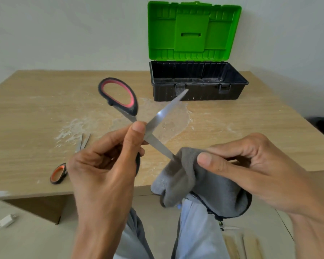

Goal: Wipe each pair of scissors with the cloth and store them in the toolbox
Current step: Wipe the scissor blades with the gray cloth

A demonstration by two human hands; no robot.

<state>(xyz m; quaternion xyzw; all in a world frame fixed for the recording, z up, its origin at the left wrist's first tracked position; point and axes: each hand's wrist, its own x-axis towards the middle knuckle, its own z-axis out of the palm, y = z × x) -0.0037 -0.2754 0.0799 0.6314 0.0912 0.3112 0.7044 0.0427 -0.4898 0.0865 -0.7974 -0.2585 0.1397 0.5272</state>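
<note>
Left hand (105, 165) grips scissors (166, 109) (blades spread); right hand (254, 165) pinches cloth (204, 186) round blade

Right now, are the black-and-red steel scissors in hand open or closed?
Open: the scissors show blades spread apart, one tip toward the black toolbox, the other in the grey cloth.

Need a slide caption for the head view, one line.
Left hand holds open scissors; right hand pinches grey cloth round one blade; second pair lies on table, toolbox open behind.
</note>
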